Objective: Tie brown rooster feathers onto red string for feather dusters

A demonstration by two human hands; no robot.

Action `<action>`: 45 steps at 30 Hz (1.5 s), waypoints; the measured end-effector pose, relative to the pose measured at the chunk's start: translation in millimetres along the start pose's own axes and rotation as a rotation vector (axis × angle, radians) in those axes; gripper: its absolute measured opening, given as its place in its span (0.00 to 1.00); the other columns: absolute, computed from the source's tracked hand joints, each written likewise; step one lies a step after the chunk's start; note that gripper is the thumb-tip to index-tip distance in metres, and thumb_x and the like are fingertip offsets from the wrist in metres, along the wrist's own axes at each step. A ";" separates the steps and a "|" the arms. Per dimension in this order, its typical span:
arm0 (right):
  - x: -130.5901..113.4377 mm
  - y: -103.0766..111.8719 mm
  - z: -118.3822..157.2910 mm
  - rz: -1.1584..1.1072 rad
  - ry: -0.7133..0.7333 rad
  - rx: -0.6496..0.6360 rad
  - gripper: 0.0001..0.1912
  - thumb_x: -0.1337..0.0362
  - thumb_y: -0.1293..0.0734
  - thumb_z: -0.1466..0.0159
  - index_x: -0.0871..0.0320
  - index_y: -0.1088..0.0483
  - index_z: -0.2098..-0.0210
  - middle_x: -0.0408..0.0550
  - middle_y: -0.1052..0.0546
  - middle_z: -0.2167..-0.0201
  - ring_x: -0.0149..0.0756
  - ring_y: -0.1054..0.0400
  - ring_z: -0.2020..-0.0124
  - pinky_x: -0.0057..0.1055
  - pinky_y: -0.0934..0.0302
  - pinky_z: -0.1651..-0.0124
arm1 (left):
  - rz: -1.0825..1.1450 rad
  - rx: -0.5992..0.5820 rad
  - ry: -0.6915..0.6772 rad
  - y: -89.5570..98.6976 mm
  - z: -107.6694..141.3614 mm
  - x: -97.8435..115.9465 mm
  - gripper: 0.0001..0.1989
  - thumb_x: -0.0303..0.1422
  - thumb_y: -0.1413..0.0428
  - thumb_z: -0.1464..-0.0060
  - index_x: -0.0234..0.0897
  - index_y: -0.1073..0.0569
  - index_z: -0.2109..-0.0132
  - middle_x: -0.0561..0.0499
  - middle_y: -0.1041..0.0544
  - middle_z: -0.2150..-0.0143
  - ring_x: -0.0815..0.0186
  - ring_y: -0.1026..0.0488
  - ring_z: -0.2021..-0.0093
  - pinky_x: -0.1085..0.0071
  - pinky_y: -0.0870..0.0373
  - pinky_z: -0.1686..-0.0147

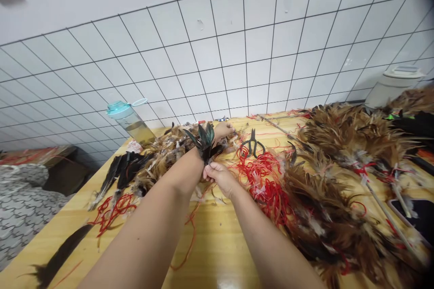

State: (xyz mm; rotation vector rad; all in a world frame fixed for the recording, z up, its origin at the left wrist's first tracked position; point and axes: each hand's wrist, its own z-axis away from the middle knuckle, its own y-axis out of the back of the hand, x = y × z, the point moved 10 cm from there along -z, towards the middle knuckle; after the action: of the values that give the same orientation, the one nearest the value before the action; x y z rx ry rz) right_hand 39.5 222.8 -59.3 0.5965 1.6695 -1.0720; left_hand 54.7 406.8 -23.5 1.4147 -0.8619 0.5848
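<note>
My right hand [219, 176] is closed around the lower end of a small bunch of dark, green-glossed feathers [204, 137], which stands upright above the fingers. Beyond the bunch, my left hand [224, 130] reaches over the brown feathers with its fingertips pressed together; what they hold is too small to make out. The bunch partly covers my left wrist. Black scissors [252, 144] lie open to the right of my hands, beside a tangle of red string [266, 180]. A loose pile of brown feathers [162, 156] spreads left of the hands.
Large brown feather bundles on sticks [342, 135] cover the table's right side, near a dark flat object [415, 221]. A bottle with a turquoise lid [132, 122] stands at the back left. Black feathers [127, 169] and more red string lie at left. A tiled wall rises behind.
</note>
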 end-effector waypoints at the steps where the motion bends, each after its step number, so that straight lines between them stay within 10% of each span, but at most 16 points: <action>1: -0.1 -0.6 -0.1 -0.008 0.000 -0.006 0.26 0.39 0.31 0.51 0.57 0.34 0.80 0.40 0.34 0.81 0.29 0.46 0.77 0.29 0.53 0.70 | -0.012 0.027 -0.003 3.8 0.5 1.0 0.08 0.31 0.39 0.54 0.33 0.29 0.75 0.53 0.31 0.80 0.69 0.36 0.74 0.73 0.40 0.71; 14: 4.8 18.4 -2.5 -0.149 -0.009 0.104 0.23 0.43 0.28 0.51 0.57 0.34 0.77 0.40 0.34 0.79 0.27 0.46 0.78 0.28 0.54 0.74 | -0.484 0.333 -0.477 137.5 66.8 97.9 0.08 0.30 0.48 0.45 0.35 0.24 0.63 0.47 0.24 0.64 0.64 0.29 0.61 0.70 0.35 0.58; 21: -2.0 31.8 -4.1 -0.223 0.042 0.176 0.24 0.44 0.27 0.52 0.56 0.37 0.76 0.39 0.36 0.79 0.26 0.46 0.79 0.27 0.54 0.76 | -0.602 0.467 -0.452 184.0 121.2 100.3 0.10 0.28 0.50 0.43 0.35 0.24 0.62 0.47 0.23 0.62 0.63 0.29 0.59 0.68 0.35 0.55; 31: 4.2 55.3 -8.9 -0.187 0.111 0.357 0.23 0.44 0.26 0.53 0.57 0.33 0.75 0.41 0.34 0.79 0.27 0.44 0.78 0.28 0.50 0.75 | -0.361 0.289 -0.340 148.0 161.6 77.5 0.07 0.30 0.47 0.43 0.34 0.24 0.62 0.50 0.21 0.64 0.67 0.28 0.64 0.72 0.35 0.59; 45: 16.5 49.9 -5.6 -0.308 -0.023 0.408 0.12 0.61 0.23 0.54 0.59 0.27 0.75 0.46 0.23 0.73 0.25 0.41 0.78 0.25 0.50 0.78 | -0.571 0.690 -0.766 106.1 200.4 94.4 0.10 0.28 0.54 0.37 0.35 0.27 0.61 0.45 0.25 0.63 0.62 0.31 0.59 0.66 0.35 0.56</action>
State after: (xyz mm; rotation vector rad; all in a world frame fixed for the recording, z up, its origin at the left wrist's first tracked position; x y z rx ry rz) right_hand 70.7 249.9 -92.3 0.5913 1.5629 -1.6594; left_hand -7.6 206.7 104.7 2.4825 -0.7964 -0.1617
